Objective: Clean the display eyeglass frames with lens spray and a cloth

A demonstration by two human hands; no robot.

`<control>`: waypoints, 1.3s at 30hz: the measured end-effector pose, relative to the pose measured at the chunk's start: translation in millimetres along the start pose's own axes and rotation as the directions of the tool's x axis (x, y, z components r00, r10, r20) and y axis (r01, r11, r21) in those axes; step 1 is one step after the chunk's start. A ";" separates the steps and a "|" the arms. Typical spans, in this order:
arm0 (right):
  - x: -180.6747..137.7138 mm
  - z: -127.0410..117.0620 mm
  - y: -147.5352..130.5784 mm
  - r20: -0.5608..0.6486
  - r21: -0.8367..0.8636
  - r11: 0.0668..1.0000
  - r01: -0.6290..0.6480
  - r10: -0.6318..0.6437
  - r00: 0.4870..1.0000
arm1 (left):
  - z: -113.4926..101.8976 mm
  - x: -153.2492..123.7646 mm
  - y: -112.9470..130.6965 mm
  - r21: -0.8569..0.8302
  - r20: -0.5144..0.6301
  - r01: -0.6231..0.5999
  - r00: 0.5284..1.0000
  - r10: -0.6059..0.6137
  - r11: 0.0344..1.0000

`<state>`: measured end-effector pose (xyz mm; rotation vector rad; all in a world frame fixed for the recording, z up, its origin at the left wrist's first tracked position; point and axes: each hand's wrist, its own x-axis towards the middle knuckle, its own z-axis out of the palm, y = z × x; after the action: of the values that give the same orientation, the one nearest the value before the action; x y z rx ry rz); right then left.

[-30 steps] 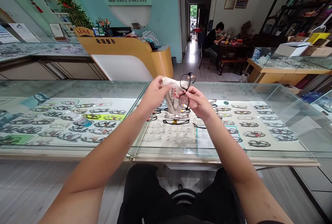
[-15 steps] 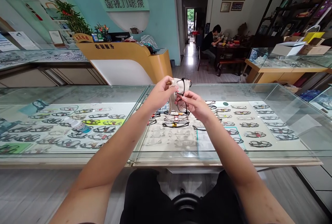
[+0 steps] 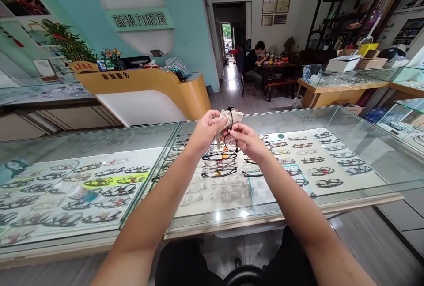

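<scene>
Between the right fingers sit black-framed glasses — left fingers pinch cloth.

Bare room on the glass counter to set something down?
Clear glass countertop looks free between the left forearm and right forearm, toward the near edge; also right of the right forearm, above displayed dark eyeglass frames. Crowded: between left hand and right hand, filled by beige cloth and black-rimmed eyeglasses. Leftward, a white-and-blue plastic bottle.

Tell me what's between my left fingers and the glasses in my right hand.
The pale cloth, bunched between your left fingers and the upper part of the glasses, as the head view shows.
</scene>
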<state>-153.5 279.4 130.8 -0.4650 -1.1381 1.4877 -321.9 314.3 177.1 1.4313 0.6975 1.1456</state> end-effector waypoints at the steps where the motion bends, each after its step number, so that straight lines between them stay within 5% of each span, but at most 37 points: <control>1: 0.5 -1.8 -0.1 -0.007 -0.019 1.000 0.007 -0.007 1.000 | -0.9 1.5 1.1 -0.023 0.030 0.034 0.999 -0.033 0.999; 8: 0.4 -13.5 -5.0 0.018 -0.134 0.987 0.090 -0.088 0.996 | -12.6 22.4 30.2 0.099 0.371 0.146 0.912 -0.173 0.984; 12: -1.8 -15.9 -9.0 0.029 -0.128 0.988 0.088 -0.085 0.996 | -8.7 26.0 35.7 0.074 0.414 0.131 0.898 -0.150 0.989; 23: 2.8 12.6 -24.8 -0.089 0.006 0.998 0.061 -0.060 0.994 | 9.7 5.6 29.2 -0.075 0.201 -0.003 0.979 0.018 0.997; 30: 30.1 32.2 -68.9 0.071 -0.269 0.963 0.000 0.020 0.997 | -15.6 5.0 52.9 -0.211 0.136 -0.024 0.989 0.054 0.977; 39: 45.5 54.8 -71.8 0.159 -0.274 0.962 0.017 0.028 0.987 | -19.0 -4.4 60.1 -0.027 -0.077 -0.284 0.957 0.281 0.959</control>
<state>-171.9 291.1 229.6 -0.5441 -1.4839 1.3968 -351.8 305.3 232.0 1.4958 0.5282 1.4311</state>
